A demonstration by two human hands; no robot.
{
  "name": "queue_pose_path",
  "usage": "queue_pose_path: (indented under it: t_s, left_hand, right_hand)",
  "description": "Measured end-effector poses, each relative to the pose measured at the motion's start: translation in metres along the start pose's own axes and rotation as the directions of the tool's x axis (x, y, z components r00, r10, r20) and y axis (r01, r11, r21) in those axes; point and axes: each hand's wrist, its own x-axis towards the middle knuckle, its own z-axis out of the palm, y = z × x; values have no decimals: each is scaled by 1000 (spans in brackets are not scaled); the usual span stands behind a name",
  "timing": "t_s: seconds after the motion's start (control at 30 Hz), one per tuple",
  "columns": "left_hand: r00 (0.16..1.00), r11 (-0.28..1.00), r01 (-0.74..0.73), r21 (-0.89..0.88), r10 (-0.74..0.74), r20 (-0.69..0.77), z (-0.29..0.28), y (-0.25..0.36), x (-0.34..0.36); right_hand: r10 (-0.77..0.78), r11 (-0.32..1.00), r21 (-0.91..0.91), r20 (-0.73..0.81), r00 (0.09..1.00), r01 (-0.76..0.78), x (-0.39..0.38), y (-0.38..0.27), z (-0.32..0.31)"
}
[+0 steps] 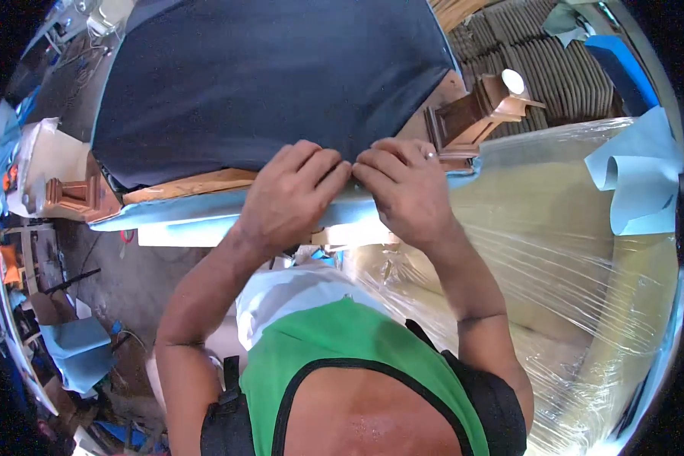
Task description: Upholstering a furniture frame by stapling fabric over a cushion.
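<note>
The dark cloth (281, 76) at twelve o'clock looks light, soft (likely easily creased), best taken by its six-o'clock edge, where left hand (287, 196) and right hand (412, 190) curl; whether either grip pinches, I cannot tell.

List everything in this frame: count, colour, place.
Dark cloth: one, navy, upper centre
Wooden legs: two, brown, either side of cloth
Wood rail: one, tan, cloth's near edge
Fabric pieces: several, light blue, near edge, right, lower left
Plastic-wrapped bulk: one, yellowish, right
Ridged stacks: several, brown-grey, upper right
Clutter: uncountable, mixed, left
Top: one, green, lower centre
Forearms: two, bare, centre
Left hand: one, bare, cloth's near edge
Right hand: one, bare, beside it
</note>
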Motion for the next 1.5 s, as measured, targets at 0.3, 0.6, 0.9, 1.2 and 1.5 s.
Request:
queue_pose_path:
  t_s: [0.3,0.6,0.9,1.2,1.5]
  left_hand:
    - [987,981,-158,114,158,13,7,-13,-5]
    - [977,948,-128,291,70,200,7,17,-14]
    - [998,958,-64,281,58,30,5,29,-30]
    - [934,912,-357,201,345,93,-2,-14,-24]
    - [908,923,-385,9,377,183,0,-36,-13]
  right_hand:
    - [77,997,-29,-2,997,-77,-6,-3,7]
    - [96,995,-5,-129,987,-97,-23,-8,13]
    - [480,836,413,-236,845,-360,-116,-89,33]
    - [491,453,318,691,531,-833,-98,-210,145]
    - [398,283,357,801,448,-890,-49,-347,240]
